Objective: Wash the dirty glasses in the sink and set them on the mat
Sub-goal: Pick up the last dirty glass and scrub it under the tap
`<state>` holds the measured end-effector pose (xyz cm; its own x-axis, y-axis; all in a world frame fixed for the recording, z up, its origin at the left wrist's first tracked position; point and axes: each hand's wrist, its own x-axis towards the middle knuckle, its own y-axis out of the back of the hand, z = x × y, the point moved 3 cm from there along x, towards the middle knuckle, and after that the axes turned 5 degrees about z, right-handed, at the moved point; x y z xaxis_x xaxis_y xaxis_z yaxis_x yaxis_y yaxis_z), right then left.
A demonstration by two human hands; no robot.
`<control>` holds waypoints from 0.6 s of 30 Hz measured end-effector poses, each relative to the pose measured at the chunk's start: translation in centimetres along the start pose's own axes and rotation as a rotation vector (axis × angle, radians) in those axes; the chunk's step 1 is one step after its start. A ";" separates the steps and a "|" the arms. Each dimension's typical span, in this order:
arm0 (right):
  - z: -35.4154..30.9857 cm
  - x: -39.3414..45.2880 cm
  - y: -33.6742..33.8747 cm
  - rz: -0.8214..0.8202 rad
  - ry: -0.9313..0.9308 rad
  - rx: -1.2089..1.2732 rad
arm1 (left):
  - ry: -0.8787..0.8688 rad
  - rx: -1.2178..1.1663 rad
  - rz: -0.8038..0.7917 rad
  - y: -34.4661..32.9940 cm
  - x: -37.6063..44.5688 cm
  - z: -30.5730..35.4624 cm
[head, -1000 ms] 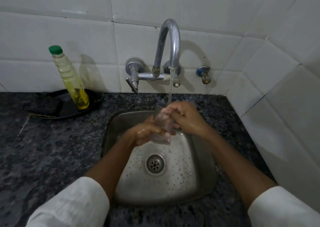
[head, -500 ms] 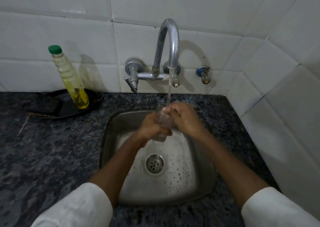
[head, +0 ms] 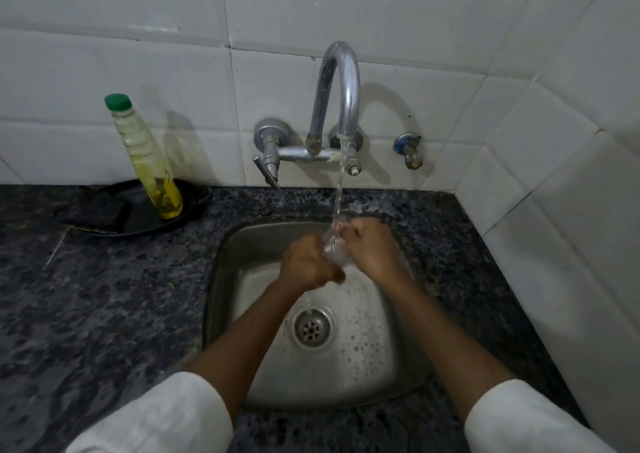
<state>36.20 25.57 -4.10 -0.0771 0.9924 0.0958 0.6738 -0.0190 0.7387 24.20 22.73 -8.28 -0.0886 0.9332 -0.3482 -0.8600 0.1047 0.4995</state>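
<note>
Two hands at frame centre over the sink (head: 221,300): left hand (head: 308,262) wraps the glass (head: 334,253), right hand (head: 372,244) grips its rim, tilting it under the tap's stream (head: 337,196), probably to rinse inside. No mat visible.

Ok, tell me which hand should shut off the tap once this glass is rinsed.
Left, probably. The tap's lever sticks out on the left of the spout, nearer the left hand. The right hand also grips the glass and could hold it alone, though how firmly is hard to tell.
</note>
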 end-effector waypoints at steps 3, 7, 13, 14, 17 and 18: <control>2.6 -1.4 -2.0 -0.051 -0.587 0.605 | -0.158 0.406 0.158 0.8 -0.6 0.6; 3.9 -2.7 -5.2 -0.131 -1.003 1.061 | -0.443 0.405 0.300 2.1 -2.2 1.4; 2.5 -3.9 -8.0 -0.233 -0.928 0.902 | -0.361 0.427 0.273 4.9 -2.5 1.2; 2.3 -3.6 -8.0 -0.209 -0.895 0.867 | -0.304 0.454 0.255 5.9 -2.4 0.6; 0.5 -2.6 -7.1 -0.118 -0.824 0.992 | -0.226 0.538 0.254 8.5 -2.3 -0.9; -0.5 -2.3 -6.5 -0.099 -0.764 1.022 | -0.215 0.545 0.265 9.2 -2.3 -1.3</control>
<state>31.68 23.31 -8.78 0.0517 0.8079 -0.5871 0.9715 -0.1769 -0.1579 15.81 21.09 -3.86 -0.1117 0.9936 -0.0189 -0.4387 -0.0322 0.8981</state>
